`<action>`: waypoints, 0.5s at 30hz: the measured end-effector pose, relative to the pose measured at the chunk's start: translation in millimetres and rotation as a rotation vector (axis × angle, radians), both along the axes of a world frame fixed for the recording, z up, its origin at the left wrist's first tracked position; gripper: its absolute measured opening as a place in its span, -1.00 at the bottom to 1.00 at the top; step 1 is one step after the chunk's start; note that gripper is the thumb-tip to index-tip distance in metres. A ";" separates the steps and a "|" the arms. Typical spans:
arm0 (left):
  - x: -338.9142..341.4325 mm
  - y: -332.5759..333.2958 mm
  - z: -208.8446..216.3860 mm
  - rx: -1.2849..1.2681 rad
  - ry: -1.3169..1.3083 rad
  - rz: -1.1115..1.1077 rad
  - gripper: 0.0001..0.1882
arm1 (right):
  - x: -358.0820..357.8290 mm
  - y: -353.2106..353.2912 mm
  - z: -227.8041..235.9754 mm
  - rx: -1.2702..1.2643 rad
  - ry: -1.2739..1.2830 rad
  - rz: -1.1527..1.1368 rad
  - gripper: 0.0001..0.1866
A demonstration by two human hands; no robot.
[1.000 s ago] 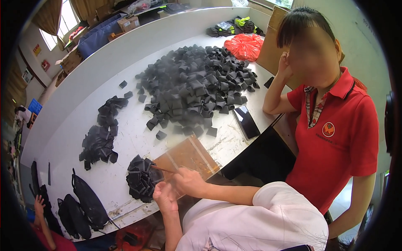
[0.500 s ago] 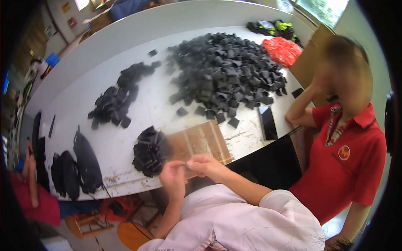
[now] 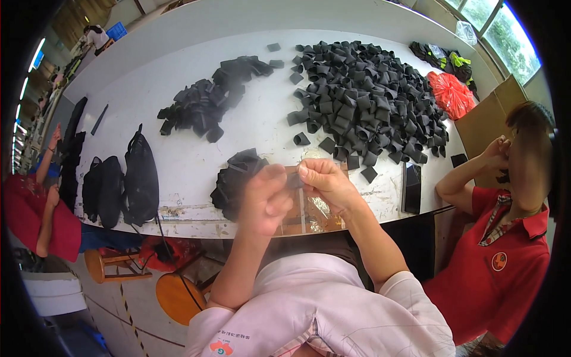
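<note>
In front of my body, my right hand (image 3: 326, 183) pinches a small dark grey fabric piece (image 3: 294, 180) between thumb and fingers. Against the piece's other side is my left hand (image 3: 266, 199), its fingers bent and smeared by motion, so its grip on the piece is unclear. Just behind the left hand, on the white table (image 3: 178, 172), lies a round heap of black fabric pieces (image 3: 235, 178). Under the hands is a brown board (image 3: 324, 215) with clear tape, partly hidden by them.
A large pile of black fabric loops (image 3: 369, 95) covers the back right; a smaller pile (image 3: 199, 104) lies left of it. Black pouches (image 3: 141, 172) lie at the left, a phone (image 3: 411, 187) at the right. A person in red (image 3: 493, 262) sits at my right; a stool (image 3: 181, 297) stands below.
My head view has shifted, so the table now sits differently in the picture. Both hands appear higher, over the board, and the left has turned; the fabric piece shows between them.
</note>
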State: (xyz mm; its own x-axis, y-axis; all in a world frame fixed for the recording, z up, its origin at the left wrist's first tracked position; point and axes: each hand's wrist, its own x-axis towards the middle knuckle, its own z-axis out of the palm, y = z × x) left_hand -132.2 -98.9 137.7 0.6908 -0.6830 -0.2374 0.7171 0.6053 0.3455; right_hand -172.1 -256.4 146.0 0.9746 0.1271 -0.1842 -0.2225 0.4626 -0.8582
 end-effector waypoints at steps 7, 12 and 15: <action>-1.1 1.4 -5.7 -0.048 -0.014 -0.032 -0.88 | -1.9 0.1 1.9 -0.008 -0.040 0.022 -0.73; -14.4 -6.7 1.3 0.369 -0.299 0.196 -0.91 | 0.4 1.6 -13.7 0.004 -0.103 0.026 -0.71; -8.5 -8.4 8.1 0.715 -0.859 0.361 -0.76 | -0.8 -0.2 -5.4 -0.234 -0.111 -0.030 -0.75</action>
State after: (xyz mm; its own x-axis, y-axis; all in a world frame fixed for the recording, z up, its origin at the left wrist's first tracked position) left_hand -140.7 -107.4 145.8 0.9371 -0.3149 0.1506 -0.0904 0.1976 0.9761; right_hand -172.9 -256.6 140.6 0.9932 0.0640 -0.0971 -0.1103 0.2538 -0.9609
